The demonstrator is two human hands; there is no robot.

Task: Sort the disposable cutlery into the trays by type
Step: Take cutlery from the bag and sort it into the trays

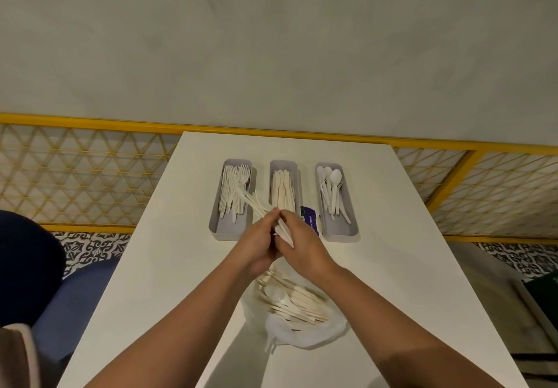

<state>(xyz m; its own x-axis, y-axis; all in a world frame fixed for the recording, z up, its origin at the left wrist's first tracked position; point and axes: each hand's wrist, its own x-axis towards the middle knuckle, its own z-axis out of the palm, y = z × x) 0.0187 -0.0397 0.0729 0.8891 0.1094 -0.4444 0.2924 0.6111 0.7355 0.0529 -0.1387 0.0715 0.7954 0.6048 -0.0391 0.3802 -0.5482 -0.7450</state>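
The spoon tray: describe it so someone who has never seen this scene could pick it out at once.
On the white table, three grey trays stand side by side at the far end, beyond the hands. The spoon tray is the rightmost, beside a purple packet. It alone holds round-bowled spoons and is the least filled of the three.

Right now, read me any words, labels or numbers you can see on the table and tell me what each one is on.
Purple packet between the middle tray and the right tray: small white lettering, too blurred to read.
Trays, cutlery and plastic bag: no visible text.
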